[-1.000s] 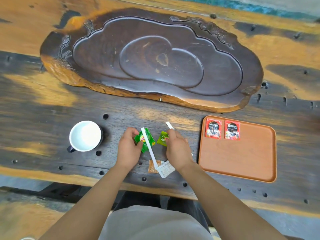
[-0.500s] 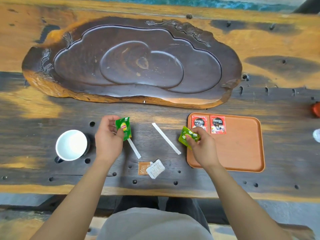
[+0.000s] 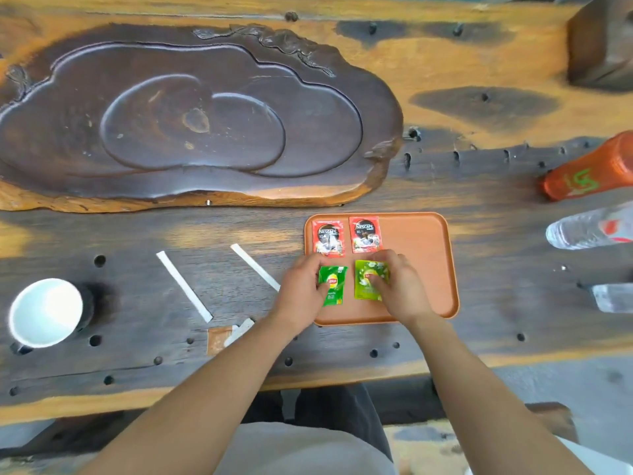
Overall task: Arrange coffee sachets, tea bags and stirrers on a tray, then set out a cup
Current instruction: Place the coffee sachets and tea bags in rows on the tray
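Orange tray (image 3: 424, 265) sits on the wooden counter (image 3: 496, 186), right of centre. Two red coffee sachets (image 3: 327, 238) (image 3: 365, 234) lie side by side along the tray's 11 o'clock corner, flat, a slim gap between them. Two green tea bags on the tray just below them: darker one (image 3: 332, 285) under the left sachet, lighter one (image 3: 371, 280) under the right sachet.

Left hand (image 3: 301, 289) comes in over the tray's 9 o'clock edge, fingers pressed down on the dark tea bag's left side. Right hand (image 3: 402, 286) rests on the light tea bag, fingers spread over its top and right edge. Can't tell whether either hand pinches or only presses flat.

Two white stirrers on bare counter at the tray's 9 o'clock, both slanted: one (image 3: 184, 286) farther left, one (image 3: 255, 267) nearer, its lower end hidden behind the left hand. Two small packets at 7 o'clock from the tray, touching: one brown (image 3: 216, 337), one white (image 3: 241, 330). One white cup (image 3: 44, 313) far left, upright, well apart from the tray.

One big dark carved wooden slab (image 3: 191, 121) at 11 o'clock. At the right edge: one orange bottle (image 3: 589, 173), one clear bottle (image 3: 589, 228), both cut off by the frame.
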{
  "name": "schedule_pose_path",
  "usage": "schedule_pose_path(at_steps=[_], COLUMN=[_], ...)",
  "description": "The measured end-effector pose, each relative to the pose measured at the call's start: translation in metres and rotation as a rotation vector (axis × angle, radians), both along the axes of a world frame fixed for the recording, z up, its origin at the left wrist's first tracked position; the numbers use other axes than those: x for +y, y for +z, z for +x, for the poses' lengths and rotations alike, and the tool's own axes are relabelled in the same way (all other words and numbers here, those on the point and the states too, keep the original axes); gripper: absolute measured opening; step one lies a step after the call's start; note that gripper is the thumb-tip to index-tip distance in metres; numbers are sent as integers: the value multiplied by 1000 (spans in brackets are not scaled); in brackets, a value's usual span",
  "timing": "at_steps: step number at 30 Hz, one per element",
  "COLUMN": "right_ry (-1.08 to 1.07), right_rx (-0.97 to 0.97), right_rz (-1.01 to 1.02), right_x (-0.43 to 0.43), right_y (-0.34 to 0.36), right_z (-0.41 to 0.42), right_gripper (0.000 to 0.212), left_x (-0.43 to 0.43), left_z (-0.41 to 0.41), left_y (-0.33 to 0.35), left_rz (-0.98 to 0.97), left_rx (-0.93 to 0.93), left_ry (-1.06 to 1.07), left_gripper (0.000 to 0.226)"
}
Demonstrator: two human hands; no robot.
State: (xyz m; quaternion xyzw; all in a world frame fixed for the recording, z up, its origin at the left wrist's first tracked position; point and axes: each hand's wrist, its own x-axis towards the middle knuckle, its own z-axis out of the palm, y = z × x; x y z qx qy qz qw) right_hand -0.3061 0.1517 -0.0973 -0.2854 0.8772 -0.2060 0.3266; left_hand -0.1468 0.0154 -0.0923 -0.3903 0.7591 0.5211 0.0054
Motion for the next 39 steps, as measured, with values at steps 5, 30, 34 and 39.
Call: schedule_pose_path(at_steps=[5, 30, 34, 39], right_ry=[37, 243, 250, 354], right_rx=[200, 352, 379, 346], right_rz=[-3, -22, -113, -179], right_x=[14, 25, 15, -30], right_y=[-14, -24, -15, -7], right_z=[-3, 20, 41, 84], right_gripper=[41, 47, 37, 21], left_x=[12, 30, 20, -21], left_z=[-7, -2, 24, 88], left_y=[-11, -24, -17, -11], left_rz=[-331, -534, -517, -519], left_rx=[-143, -167, -121, -210], left_ry=[-103, -319, -200, 190], left_gripper=[41, 46, 41, 28])
